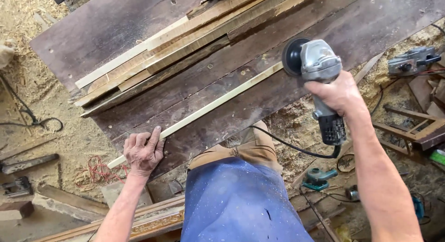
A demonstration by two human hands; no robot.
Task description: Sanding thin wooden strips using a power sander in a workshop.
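Right hand (340, 94) grips an angle grinder (317, 80); left hand (143, 152), fingers loosely curled, presses a wooden strip (208, 107).

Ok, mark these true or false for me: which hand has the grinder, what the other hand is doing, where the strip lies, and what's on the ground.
1. The right hand grips a grey angle grinder. True.
2. The left hand is lifted off the thin pale wooden strip. False: it presses the strip's near end down.
3. The strip lies on a dark wooden board. True.
4. The grinder's black disc sits at the strip's near end. False: it is at the far end.
5. Sawdust covers the ground. True.
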